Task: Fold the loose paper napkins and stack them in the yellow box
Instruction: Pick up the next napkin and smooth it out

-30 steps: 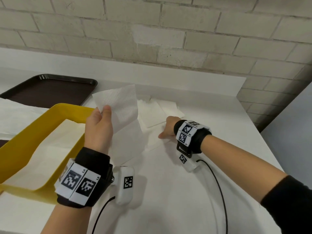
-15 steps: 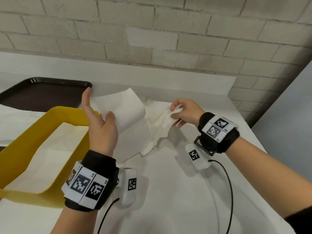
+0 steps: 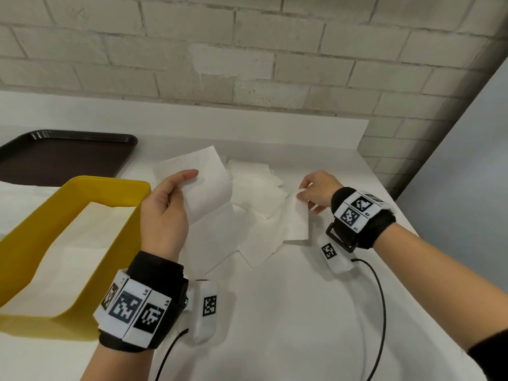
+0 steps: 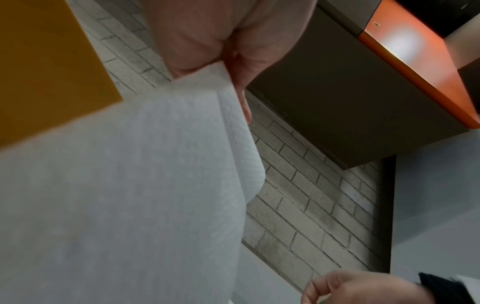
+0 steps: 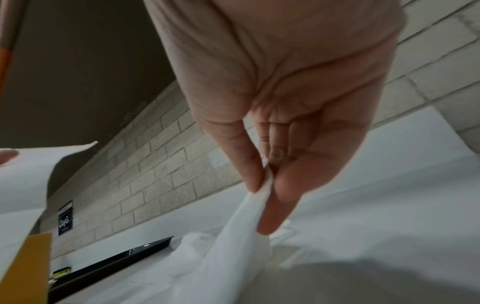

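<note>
My left hand holds a white paper napkin up beside the yellow box, thumb and fingers pinching its near edge; the sheet curls over to the right. My right hand pinches the top corner of a second napkin, which hangs down to the table; the right wrist view shows thumb and fingers closed on that corner. Between the hands lies a loose pile of napkins. White paper shows inside the yellow box.
A dark brown tray sits at the back left behind the box. The white table ends at a right edge near my right forearm, with a brick wall behind. Wrist-camera cables trail on the table near both wrists.
My right hand lifted a napkin from the pile and has carried it out to the right. My left hand has shifted its grip on its napkin, which now curls over.
</note>
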`<state>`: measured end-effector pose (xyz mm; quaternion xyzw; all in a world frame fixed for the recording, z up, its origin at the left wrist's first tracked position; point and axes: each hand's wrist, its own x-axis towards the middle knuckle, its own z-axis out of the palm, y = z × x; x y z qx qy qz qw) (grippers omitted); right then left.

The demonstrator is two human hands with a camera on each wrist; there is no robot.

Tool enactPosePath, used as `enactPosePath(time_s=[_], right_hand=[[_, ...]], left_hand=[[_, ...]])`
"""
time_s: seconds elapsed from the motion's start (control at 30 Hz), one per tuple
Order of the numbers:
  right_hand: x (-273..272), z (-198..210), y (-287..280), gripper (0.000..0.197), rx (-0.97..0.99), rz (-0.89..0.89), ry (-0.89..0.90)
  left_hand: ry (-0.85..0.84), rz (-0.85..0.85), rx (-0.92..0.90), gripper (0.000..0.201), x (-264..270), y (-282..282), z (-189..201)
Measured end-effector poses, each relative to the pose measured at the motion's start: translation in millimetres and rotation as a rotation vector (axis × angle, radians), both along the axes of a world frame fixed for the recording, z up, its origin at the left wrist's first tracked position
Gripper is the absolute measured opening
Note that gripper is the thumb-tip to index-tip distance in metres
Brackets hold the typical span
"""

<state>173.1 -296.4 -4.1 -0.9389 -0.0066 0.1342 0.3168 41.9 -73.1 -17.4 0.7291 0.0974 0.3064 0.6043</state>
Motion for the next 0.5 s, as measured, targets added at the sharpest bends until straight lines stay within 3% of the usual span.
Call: enactPosePath(time_s=[0.17,0.3,0.4,0.5], right_hand=[[4,8,-2,0.022,-0.016,0.054,-0.201],[4,29,0,0.008,-0.032,0.1,-0.346],[2,48,-1,0.009,-0.094,0.118,-0.448],[0,66,-1,0.018,0.076,0.12,-0.436]], left_hand=[[0.009,0.01,-0.028,0.036,1,-2,-1],[0.016,0.01,-0.061,0.036,2,-2,0],[0.016,0.003,-0.053,0.035,4,-3,1],[0.016,-0.006,-0.03,0.032,6,-3,2]])
